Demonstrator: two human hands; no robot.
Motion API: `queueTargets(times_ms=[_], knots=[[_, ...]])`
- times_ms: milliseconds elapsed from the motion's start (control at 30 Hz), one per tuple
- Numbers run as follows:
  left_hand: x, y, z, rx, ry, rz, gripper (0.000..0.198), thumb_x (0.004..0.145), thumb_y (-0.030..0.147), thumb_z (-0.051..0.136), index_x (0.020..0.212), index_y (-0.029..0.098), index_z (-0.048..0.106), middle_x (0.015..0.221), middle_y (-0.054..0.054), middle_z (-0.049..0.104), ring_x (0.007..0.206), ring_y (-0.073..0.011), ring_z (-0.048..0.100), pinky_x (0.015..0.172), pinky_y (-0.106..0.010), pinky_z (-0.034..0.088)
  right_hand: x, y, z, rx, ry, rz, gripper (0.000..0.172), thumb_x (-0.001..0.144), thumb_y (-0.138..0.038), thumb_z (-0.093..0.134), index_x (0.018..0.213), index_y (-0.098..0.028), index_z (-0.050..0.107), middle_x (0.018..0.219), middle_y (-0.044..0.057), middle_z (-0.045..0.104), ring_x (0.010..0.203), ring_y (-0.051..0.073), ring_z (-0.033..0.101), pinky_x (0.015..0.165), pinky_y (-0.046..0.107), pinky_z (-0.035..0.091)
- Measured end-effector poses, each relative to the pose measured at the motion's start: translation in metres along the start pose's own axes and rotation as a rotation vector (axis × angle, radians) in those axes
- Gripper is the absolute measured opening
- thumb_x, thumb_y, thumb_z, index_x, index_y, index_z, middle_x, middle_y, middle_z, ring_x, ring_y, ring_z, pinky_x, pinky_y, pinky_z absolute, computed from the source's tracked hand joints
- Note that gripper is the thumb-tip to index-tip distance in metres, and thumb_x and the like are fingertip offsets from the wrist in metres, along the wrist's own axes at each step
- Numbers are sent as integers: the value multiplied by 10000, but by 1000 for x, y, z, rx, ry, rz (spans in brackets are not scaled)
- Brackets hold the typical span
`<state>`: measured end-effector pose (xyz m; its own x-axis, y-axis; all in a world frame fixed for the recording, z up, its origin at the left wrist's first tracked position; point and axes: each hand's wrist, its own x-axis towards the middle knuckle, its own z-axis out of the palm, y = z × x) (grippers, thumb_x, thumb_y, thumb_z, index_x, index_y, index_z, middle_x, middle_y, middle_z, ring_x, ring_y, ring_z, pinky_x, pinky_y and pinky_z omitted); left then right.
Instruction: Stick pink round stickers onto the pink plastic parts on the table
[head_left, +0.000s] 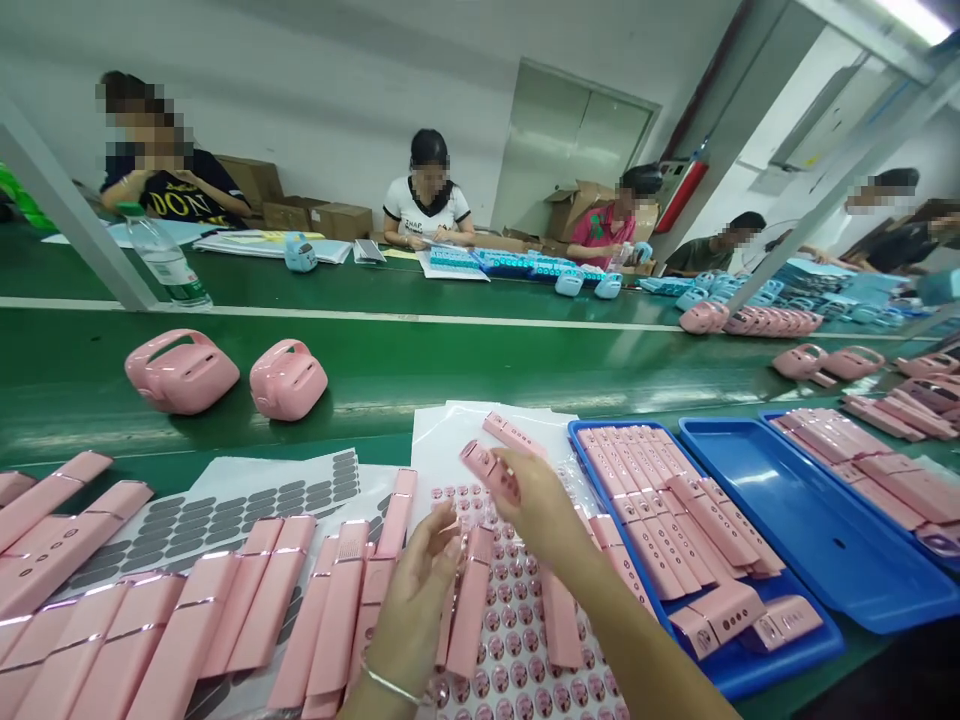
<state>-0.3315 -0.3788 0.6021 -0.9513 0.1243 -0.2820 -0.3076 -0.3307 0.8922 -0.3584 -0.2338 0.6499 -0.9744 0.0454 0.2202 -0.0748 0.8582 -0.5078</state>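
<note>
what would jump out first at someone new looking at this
Glossy pink plastic bars crowd the near bench, and the right hand pinches a pink bar above a sheet of round printed stickers, with the left hand just beside it. To the right, a bright blue tray stands out, while two rounded pink cases sit ahead on the green conveyor belt.

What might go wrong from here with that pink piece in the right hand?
The pink bar pinched in the right hand could slip and scuff against the loose bars lying on the round-sticker sheet. The stacked bars near the edge of the blue tray might also get knocked out of place.
</note>
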Motion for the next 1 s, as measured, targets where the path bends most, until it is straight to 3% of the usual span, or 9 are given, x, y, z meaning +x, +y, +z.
queueTargets(times_ms=[133,233,333,533,767,1000], knots=[[3,15,-1,-236,-43,39,501,807,415,597,1267,341,413,1313,-36,480,1188,-242,445,951,-431,407,-26,-21,7,46,5,-123,432,753,-117,582,1179,-168,531,989,74,670,884,216,623,766,349,540],[-4,27,1,-237,-19,42,418,784,399,634,1179,313,527,1232,-19,564,1145,-228,489,884,-350,468,-51,-32,14,36,95,-246,431,765,-115,547,1191,-152,498,986,90,660,898,229,616,757,361,549],[-14,33,4,-218,-6,73,387,767,388,657,1139,319,575,1161,22,617,1129,-184,504,894,-249,463,-63,-35,15,-55,177,-336,399,802,-155,518,1197,-125,471,902,104,655,812,237,619,657,348,561],[-25,34,5,-168,-31,126,335,783,383,637,1113,349,590,1135,70,624,1063,-116,534,831,-120,459,-72,-44,17,-158,331,-308,380,818,-227,524,1167,-81,492,879,133,653,774,258,602,635,378,545],[-29,31,4,-278,-58,45,347,773,406,641,1080,292,527,984,19,630,953,-151,576,768,-193,479,-80,-49,30,-283,458,-349,341,851,-277,480,1112,-63,526,892,156,667,840,293,603,697,393,530],[-32,27,1,-295,-100,-8,316,792,398,621,1053,282,488,949,10,621,1028,-178,545,823,-213,444,-85,-54,36,-280,489,-298,321,839,-226,480,1124,-82,508,830,149,678,697,261,607,570,353,518]])
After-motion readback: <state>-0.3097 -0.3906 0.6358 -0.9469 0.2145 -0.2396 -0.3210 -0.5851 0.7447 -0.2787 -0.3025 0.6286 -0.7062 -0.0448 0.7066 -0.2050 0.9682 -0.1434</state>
